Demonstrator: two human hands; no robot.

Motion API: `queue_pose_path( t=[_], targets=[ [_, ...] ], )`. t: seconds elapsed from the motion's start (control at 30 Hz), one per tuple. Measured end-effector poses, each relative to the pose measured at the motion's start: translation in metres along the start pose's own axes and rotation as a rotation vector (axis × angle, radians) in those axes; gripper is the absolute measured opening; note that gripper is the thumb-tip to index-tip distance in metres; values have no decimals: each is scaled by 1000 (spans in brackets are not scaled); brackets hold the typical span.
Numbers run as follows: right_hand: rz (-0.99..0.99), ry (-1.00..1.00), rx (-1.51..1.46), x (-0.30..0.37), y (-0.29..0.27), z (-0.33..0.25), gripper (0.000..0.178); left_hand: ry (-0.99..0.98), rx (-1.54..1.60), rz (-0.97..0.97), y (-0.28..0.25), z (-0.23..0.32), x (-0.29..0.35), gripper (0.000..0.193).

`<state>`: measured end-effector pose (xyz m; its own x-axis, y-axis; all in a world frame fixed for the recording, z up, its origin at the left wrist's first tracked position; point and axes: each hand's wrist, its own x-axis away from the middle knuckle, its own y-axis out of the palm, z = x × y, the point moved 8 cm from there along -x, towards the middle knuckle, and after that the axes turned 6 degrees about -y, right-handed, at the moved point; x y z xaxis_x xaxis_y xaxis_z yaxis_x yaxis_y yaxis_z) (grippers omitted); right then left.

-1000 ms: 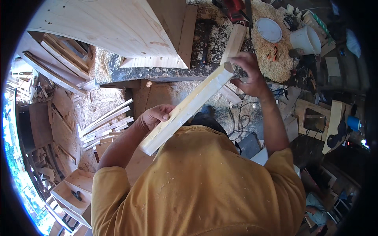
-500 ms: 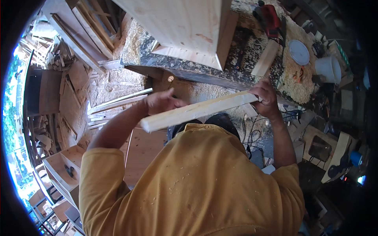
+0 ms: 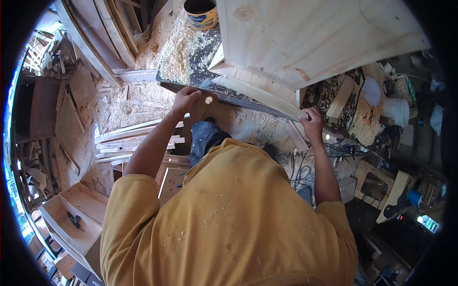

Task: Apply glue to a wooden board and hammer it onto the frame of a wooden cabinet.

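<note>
Slat (image 3: 260, 95): long pale wood strip lying on the bench (image 3: 186, 62), pressed along the near bottom edge of the big pale wooden panel (image 3: 310, 43); touching the panel as far as can be seen.
Long axis: runs along the panel's near edge, from under its left corner down to its right corner; one end points toward the left hand, the other into the right hand.
Right hand (image 3: 312, 125): at the panel's near right corner; fingers closed round the slat's right end, thumb on top; this is the hand on the piece.
Left hand (image 3: 185, 99): off the panel's near left corner, on the dark front edge of the bench; fingers together and laid flat over the edge, enclosing nothing visible; just short of the slat's left end, not touching it.
Key relation: the slat lies to the right of the left fingers, along the same line as the bench edge; the right hand is the nearer, already on it; the left would have to slide right along the edge to meet the free end.
Round about: sawdust heaped left of the panel; a small bucket (image 3: 200, 12) beyond its far left corner; loose strips (image 3: 138, 138) on the floor, below and left of the panel; a white tub (image 3: 396, 110) past its right side.
</note>
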<state>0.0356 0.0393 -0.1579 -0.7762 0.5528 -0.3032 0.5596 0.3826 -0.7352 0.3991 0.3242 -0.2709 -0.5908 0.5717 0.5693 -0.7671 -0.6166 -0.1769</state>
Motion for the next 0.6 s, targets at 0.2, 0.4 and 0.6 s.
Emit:
queue_pose_path(
  t=[0.2, 0.4, 0.6],
  targets=[
    [7, 105, -58, -22, 30, 22, 20, 248, -226, 198, 0, 44, -45, 43],
    [-32, 174, 21, -34, 47, 35, 22, 355, -410, 361, 21, 56, -73, 48],
    [-49, 295, 3, -28, 55, 57, 24, 373, -430, 342, 33, 58, -93, 47]
  ],
)
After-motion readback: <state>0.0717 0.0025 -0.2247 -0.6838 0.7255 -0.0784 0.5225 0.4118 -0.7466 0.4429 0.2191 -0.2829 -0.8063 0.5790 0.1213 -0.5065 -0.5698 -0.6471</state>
